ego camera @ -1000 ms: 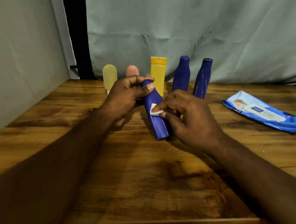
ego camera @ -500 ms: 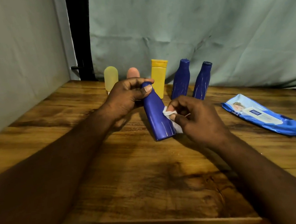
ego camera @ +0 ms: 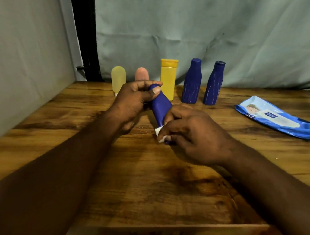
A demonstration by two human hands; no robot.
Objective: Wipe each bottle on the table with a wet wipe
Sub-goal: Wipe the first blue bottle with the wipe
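Since a moment ago, our right hand has slid the crumpled white wet wipe from the middle of the dark blue plastic bottle down to its base. Our left hand curls its fingers round the cap end and tilts the bottle, so its foot seems braced on the brown wooden worktop against the rubbing. The right fingers are closed on the wipe, pressing it to the bottle. A row of five other bottles waits at twelve o'clock. The blue wipes pack lies at three o'clock, handy for a fresh sheet.
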